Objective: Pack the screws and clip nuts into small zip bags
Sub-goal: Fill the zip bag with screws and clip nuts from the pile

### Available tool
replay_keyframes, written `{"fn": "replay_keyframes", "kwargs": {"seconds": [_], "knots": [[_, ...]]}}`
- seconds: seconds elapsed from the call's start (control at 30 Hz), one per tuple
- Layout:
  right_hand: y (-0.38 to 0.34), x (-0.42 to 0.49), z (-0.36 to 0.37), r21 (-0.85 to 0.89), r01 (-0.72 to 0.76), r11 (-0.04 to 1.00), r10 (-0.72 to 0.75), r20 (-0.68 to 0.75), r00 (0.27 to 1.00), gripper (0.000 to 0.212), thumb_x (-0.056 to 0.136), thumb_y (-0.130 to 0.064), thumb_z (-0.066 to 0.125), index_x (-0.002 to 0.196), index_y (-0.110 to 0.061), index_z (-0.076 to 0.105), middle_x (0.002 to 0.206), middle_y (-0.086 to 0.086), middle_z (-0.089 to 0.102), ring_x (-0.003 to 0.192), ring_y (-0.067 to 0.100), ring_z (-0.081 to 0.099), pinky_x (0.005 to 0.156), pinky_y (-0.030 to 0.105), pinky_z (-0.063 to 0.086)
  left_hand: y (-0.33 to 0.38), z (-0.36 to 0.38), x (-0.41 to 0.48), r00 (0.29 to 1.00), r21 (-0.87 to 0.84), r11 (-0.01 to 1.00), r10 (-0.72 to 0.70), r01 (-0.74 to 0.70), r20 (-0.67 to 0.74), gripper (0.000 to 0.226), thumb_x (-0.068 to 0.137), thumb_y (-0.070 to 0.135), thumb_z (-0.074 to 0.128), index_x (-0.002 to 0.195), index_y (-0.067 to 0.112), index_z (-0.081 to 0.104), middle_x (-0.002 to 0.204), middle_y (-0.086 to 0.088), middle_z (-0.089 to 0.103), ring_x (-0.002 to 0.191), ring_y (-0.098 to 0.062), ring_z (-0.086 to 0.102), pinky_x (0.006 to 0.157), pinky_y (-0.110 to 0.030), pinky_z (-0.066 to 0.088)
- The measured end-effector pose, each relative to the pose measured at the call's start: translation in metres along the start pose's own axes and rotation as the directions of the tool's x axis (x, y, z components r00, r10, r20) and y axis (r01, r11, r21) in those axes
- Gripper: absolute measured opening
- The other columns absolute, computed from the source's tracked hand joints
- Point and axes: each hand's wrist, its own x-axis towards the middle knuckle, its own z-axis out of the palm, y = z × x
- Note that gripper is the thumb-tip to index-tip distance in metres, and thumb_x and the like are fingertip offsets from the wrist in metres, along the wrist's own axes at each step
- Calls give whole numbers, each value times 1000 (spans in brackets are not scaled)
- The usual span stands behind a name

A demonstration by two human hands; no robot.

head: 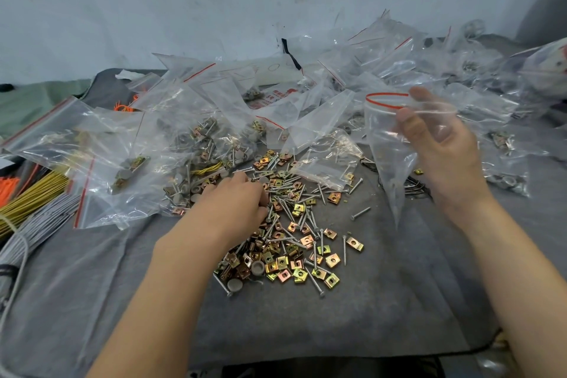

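Screws beneath left hand (grip unclear); open zip bag pinched in right hand

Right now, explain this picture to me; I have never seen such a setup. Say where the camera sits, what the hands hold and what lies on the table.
No machine here: a person works bare-handed, and one camera worn on the head looks down at the hands. The right hand pinches a clear bag by its red-lined mouth, held open. The left hand reaches into a loose pile of screws and clip nuts on a grey cloth; whether it holds any is hidden. Behind lie many more bags, some filled, and at the left yellow, grey and orange ties.
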Motion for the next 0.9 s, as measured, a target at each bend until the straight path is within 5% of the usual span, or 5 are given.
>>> {"fn": "replay_keyframes", "kwargs": {"seconds": [0.27,0.47,0.67,0.8,0.9], "knots": [[-4,-4,7,-6,5,1000,-5,82,997,72,80,-54,74,136,-14,55,111,-24,71,104,-2,66,80,12,52,3,-1,0,999,-50,998,47,-46,14,12,99,35,52,110,29,52,120,5,49,118,-19,44,104,-41,38],[-3,-9,20,-82,13,997,0,153,988,79,75,-60,76,141,-24,51,110,-12,72,106,7,68,97,34,52,8,2,1,995,-108,989,96,-99,-36,5,99,26,53,100,30,51,103,10,57,109,-18,46,92,-37,39],[-2,-11,28,-210,71,975,-27,204,979,81,77,-67,70,142,-22,52,113,-28,66,105,-8,63,84,4,43,0,2,1,994,-206,973,98,-107,-57,12,98,31,57,110,33,61,96,18,58,106,-13,54,100,-41,44],[4,-15,34,-320,100,942,-2,295,956,80,76,-74,66,144,-39,43,113,-20,66,106,1,64,91,28,53,-6,0,2,994,-257,961,88,-100,-59,22,100,32,55,121,30,61,110,11,66,97,-10,59,93,-36,50],[5,-20,38,-434,148,888,19,358,934,80,76,-79,59,146,-46,37,127,-17,62,113,-3,57,96,28,47,-11,0,2,991,-335,936,80,-111,-106,34,101,32,53,135,28,51,101,13,61,86,-5,59,82,-28,49]]}}
